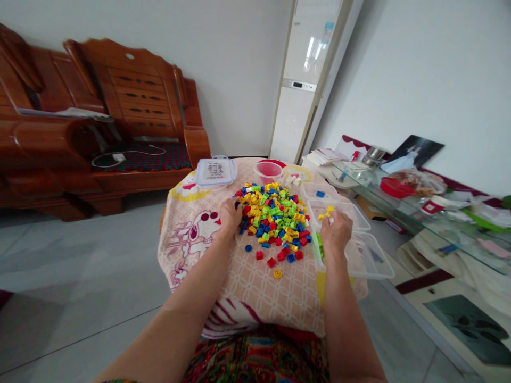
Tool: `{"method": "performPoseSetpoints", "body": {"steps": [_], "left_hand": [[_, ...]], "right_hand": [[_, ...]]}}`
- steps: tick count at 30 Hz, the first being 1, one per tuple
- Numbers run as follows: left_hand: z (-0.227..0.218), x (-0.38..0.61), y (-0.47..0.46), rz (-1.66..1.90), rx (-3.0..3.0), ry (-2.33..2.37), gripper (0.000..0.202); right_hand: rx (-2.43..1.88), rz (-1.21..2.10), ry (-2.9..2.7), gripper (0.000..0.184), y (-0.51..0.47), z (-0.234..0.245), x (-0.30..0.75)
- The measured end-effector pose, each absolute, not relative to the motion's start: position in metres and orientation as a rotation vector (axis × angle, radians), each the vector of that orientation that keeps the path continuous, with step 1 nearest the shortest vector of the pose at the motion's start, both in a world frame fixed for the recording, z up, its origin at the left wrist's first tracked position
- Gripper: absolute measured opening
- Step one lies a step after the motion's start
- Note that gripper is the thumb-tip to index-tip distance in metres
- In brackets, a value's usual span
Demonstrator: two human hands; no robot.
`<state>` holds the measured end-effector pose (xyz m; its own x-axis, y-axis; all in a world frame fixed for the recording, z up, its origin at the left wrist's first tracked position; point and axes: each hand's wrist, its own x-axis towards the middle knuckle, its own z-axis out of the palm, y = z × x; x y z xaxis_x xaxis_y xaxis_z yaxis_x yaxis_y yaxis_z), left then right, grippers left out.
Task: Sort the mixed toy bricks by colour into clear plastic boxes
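Behind the brick pile (275, 213) and to its left, a flat blue-edged plastic case (216, 171); directly behind, a pink bowl (268, 170); in front, a loose yellow round piece (277, 274); behind and to the right, a few white bricks (293, 180). Just right of the pile, clear trays (375, 260) with blue, yellow and green pieces inside, partly hidden by the right hand (337, 230).

At the pile's left edge, left hand (230, 215) palm down, fingers curled against it; grip impossible to tell. Right of the pile, right hand over the trays, fingers bunched; hold on any piece unclear.

Beneath the pile, cloth-covered tabletop (247, 290). Beyond, far left, wooden sofa (131, 90); behind, tall white unit (295, 111); far right, cluttered glass shelf (425, 215).
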<state>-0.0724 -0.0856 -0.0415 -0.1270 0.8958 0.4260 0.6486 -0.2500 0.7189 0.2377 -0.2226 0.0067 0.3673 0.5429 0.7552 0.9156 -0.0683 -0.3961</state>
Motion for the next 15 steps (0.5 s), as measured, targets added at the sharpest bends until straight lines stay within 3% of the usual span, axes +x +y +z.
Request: {"method": "performPoseSetpoints", "body": {"steps": [15], "left_hand": [[-0.040,-0.073,-0.087,1.289,1.877,1.731,0.031]], "right_hand": [[-1.673,-0.233,-1.733,0.034,-0.240,-0.029,0.155]]}}
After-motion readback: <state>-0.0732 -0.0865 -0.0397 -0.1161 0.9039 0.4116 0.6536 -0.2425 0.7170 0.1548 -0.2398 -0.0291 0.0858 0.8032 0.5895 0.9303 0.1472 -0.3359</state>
